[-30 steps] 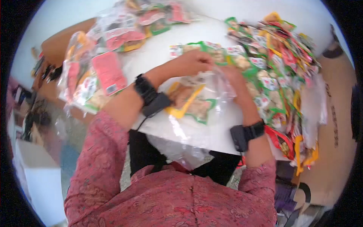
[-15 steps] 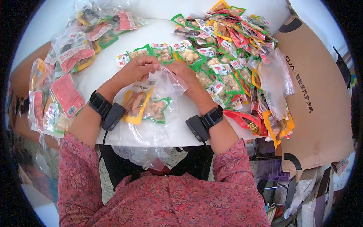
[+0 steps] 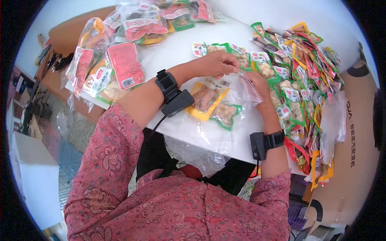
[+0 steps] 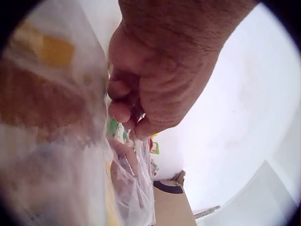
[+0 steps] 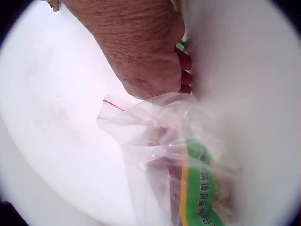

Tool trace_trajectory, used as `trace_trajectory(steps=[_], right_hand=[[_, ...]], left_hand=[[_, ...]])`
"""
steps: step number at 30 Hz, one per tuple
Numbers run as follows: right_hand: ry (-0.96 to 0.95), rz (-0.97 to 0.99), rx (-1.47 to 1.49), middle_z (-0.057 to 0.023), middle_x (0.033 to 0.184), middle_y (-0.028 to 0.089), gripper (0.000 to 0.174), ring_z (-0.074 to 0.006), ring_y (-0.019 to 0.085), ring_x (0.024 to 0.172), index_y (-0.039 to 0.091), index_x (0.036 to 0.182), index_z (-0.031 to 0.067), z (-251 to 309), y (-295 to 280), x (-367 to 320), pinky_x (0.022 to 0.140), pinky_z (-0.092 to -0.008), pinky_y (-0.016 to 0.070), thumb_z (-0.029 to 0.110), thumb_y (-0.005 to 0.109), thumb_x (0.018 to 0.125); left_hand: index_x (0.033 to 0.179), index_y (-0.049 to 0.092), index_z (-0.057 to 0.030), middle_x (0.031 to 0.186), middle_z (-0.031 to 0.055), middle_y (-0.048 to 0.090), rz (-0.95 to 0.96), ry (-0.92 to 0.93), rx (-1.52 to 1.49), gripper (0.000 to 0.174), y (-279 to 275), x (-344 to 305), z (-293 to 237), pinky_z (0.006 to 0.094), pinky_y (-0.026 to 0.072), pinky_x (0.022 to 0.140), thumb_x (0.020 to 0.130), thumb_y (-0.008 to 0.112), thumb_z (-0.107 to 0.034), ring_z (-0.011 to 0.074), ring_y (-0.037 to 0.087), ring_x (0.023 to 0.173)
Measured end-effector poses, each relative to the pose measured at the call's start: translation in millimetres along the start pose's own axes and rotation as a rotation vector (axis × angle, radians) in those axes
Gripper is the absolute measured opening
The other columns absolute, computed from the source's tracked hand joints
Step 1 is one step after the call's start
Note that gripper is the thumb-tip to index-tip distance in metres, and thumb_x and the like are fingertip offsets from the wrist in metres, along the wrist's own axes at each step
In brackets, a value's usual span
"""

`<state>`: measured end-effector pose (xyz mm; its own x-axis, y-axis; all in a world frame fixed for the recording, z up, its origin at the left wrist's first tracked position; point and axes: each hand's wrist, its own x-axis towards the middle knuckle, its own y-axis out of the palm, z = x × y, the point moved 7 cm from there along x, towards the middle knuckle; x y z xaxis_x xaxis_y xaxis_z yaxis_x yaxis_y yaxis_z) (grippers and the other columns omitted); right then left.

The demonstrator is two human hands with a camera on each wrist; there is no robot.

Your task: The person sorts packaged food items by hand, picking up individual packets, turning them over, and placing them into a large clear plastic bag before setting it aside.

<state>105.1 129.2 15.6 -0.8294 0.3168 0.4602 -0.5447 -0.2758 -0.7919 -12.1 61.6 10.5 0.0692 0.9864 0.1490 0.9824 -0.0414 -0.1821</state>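
The left hand (image 3: 219,64), fingers curled, pinches the top edge of a clear zip bag (image 3: 201,127); the right hand (image 3: 257,85) grips its other top corner. Inside lie a yellow-edged food packet (image 3: 208,98) and a green-edged one (image 3: 225,115), above the white table (image 3: 165,55).

A brown carton (image 3: 341,168) fills the right side, dark lettering running down its face and dark curved marks near its edges. At the near right, a purple item (image 3: 298,203) shows partly. On the far left, small dark objects (image 3: 60,62) lie by a brown surface (image 3: 78,32). At the near left, a white box (image 3: 37,180) stands beside speckled floor (image 3: 82,128).
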Motion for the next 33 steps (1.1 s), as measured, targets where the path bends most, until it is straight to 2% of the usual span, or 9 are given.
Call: trace_trajectory(steps=[7,9,16,22,25,27,30,33], right_hand=[[0.107,0.012,0.07,-0.0117,0.08,0.056,0.017,-0.0275,0.056,0.077,0.059,0.087,0.0038,2.2,-2.8,-2.4,0.067,-0.0333,0.0436,0.013,0.057,0.072],[-0.036,-0.039,0.043,-0.0123,0.08,0.055,0.018,-0.0277,0.056,0.077,0.058,0.087,0.0034,4.8,-5.0,-1.5,0.067,-0.0333,0.0436,0.013,0.056,0.072],[-0.008,0.008,0.033,-0.0126,0.08,0.054,0.018,-0.028,0.055,0.078,0.058,0.088,0.0038,4.9,-3.4,-1.1,0.068,-0.0333,0.0434,0.012,0.056,0.073],[-0.004,0.009,0.022,-0.0117,0.082,0.055,0.019,-0.028,0.054,0.079,0.058,0.089,0.0047,1.6,-1.7,-3.3,0.068,-0.0334,0.0435,0.014,0.056,0.073],[-0.032,-0.007,-0.013,-0.0116,0.082,0.056,0.02,-0.0282,0.054,0.08,0.058,0.091,0.0056,5.0,-3.0,-2.6,0.069,-0.0347,0.0439,0.015,0.056,0.073],[-0.065,0.032,-0.154,-0.0115,0.083,0.056,0.021,-0.0283,0.055,0.081,0.058,0.093,0.0068,12.4,-2.8,-1.6,0.069,-0.0364,0.0443,0.015,0.055,0.074],[-0.084,0.039,-0.138,-0.0112,0.084,0.057,0.021,-0.0283,0.055,0.081,0.058,0.094,0.0082,10.4,-2.5,-1.4,0.068,-0.0376,0.0445,0.015,0.055,0.074],[-0.074,0.035,-0.133,-0.0109,0.083,0.057,0.021,-0.028,0.054,0.081,0.058,0.095,0.0088,13.2,-3.7,-0.6,0.068,-0.0375,0.0443,0.015,0.054,0.075]], left_hand=[[0.087,0.057,-0.0064,0.067,-0.0033,0.048,0.004,-0.072,0.033,0.014,-0.2,0.9,10.6,0.018,0.0337,0.043,0.084,0.055,-0.02,0.0031,0.042,0.049],[0.088,0.057,-0.0065,0.07,-0.003,0.048,-0.02,-0.081,0.045,0.013,-2.8,1.7,12.0,0.0182,0.0353,0.044,0.084,0.055,-0.019,0.0034,0.043,0.05],[0.088,0.057,-0.0061,0.07,-0.0024,0.049,-0.105,-0.04,0.085,0.011,-9.7,1.6,10.2,0.0184,0.0362,0.044,0.084,0.054,-0.016,0.0039,0.044,0.05],[0.086,0.058,-0.006,0.07,-0.0019,0.049,-0.115,-0.085,0.06,0.013,-9.6,1.1,8.7,0.0189,0.0353,0.043,0.084,0.055,-0.019,0.0044,0.043,0.047],[0.086,0.059,-0.0063,0.069,-0.0021,0.05,-0.094,-0.065,0.041,0.015,-7.8,0.6,6.4,0.0189,0.0346,0.043,0.084,0.056,-0.021,0.0044,0.044,0.048],[0.085,0.058,-0.0068,0.065,-0.0032,0.049,-0.173,0.053,-0.046,0.014,-10.4,0.4,-0.9,0.0182,0.0335,0.043,0.085,0.056,-0.021,0.0039,0.042,0.048],[0.084,0.058,-0.0071,0.06,-0.0044,0.046,-0.203,0.089,-0.063,0.013,-11.3,0.5,-5.2,0.0177,0.0319,0.044,0.085,0.056,-0.02,0.0033,0.04,0.047],[0.084,0.058,-0.0074,0.057,-0.0046,0.044,-0.126,0.023,-0.033,0.012,-8.8,0.1,-5.8,0.0176,0.0307,0.043,0.085,0.056,-0.02,0.0028,0.038,0.048]])
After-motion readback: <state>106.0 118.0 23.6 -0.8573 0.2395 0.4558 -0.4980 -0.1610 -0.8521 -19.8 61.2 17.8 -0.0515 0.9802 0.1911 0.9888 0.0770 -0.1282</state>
